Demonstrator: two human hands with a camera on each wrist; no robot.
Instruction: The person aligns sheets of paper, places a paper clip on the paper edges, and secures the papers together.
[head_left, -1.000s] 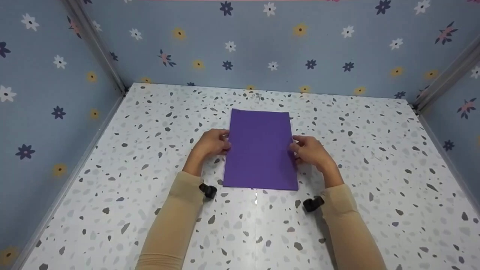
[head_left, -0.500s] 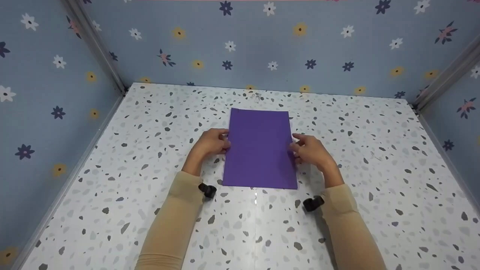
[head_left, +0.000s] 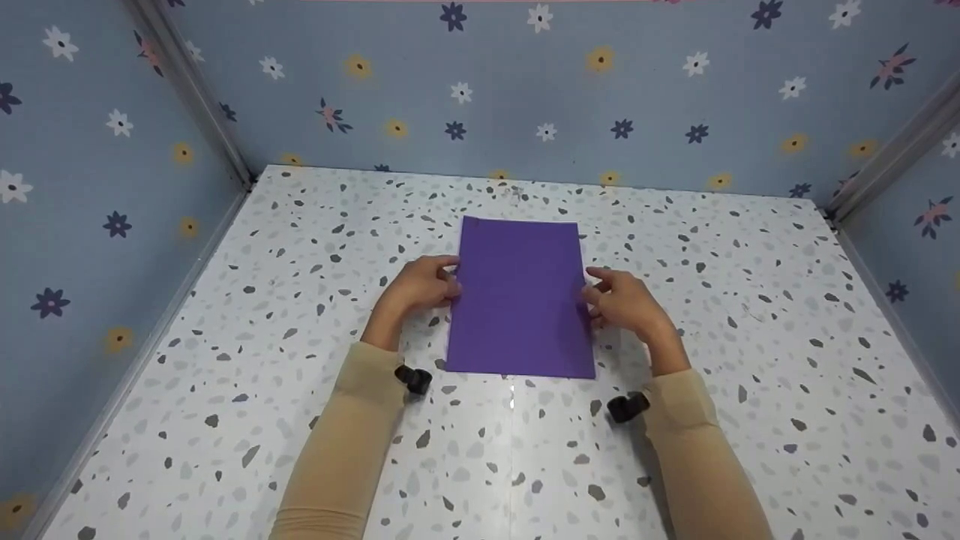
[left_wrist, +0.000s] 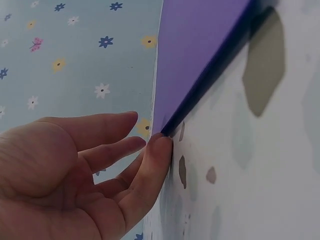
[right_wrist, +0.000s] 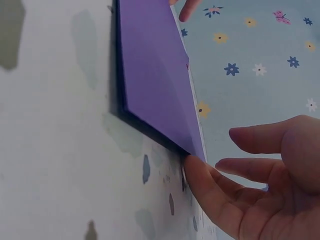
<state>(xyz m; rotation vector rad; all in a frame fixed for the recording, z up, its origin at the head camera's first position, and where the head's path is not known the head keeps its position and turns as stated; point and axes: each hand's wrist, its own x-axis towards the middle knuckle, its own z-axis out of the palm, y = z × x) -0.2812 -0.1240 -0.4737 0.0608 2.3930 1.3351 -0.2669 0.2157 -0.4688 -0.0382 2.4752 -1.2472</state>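
Note:
A flat purple rectangle (head_left: 519, 300), like a folder or thin book, lies on the speckled white table with its long sides running away from me. Its face is plain, and a darker, thin side shows in both wrist views. At its left long edge is my left hand (head_left: 421, 285), thumb and fingers apart; in the left wrist view a fingertip (left_wrist: 160, 142) meets the edge close to the table. My right hand (head_left: 621, 301) mirrors this at the right edge, where a fingertip (right_wrist: 194, 162) touches low down and the thumb stays raised off the purple face.
The speckled table (head_left: 750, 337) reaches to a blue flowered back wall (head_left: 525, 90). Similar panels, with metal posts at the corners, stand at left (head_left: 90, 247) and right (head_left: 915, 217). Both sleeves (head_left: 337, 435) are beige, with a small black device (head_left: 628, 406) at each wrist.
The purple rectangle has shifted very slightly away from me and lies a little flatter at its near edge. The right index finger is slightly more raised. Both hands stay at its sides.

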